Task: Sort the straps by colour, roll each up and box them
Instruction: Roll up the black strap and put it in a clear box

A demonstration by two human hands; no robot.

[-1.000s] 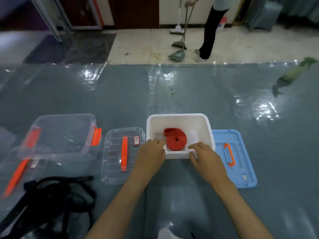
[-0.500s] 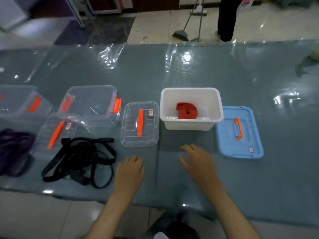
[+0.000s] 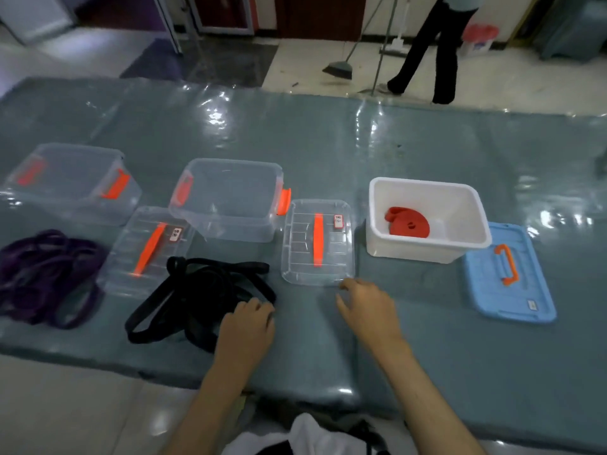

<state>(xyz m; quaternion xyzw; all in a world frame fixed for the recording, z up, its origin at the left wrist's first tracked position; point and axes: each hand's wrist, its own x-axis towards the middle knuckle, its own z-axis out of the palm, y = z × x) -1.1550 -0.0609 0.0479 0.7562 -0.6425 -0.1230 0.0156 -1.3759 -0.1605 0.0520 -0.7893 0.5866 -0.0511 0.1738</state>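
left hand (image 3: 247, 326) is sitting at the edge of the black straps (image 3: 200, 298), grip loose, contact unclear from blur. right hand (image 3: 367, 310) is hovering fingers apart, empty. red strap (image 3: 408, 222) is lying rolled in the white box (image 3: 427, 247). purple straps (image 3: 42, 277) are getting cut off at frame left.

1. Both forearms are bare to the bottom of the frame, no sleeves showing.
2. The left hand (image 3: 248, 326) and right hand (image 3: 369, 310) wear no gloves, rings or watch.
3. White and dark clothing (image 3: 315, 438) peeks in below.
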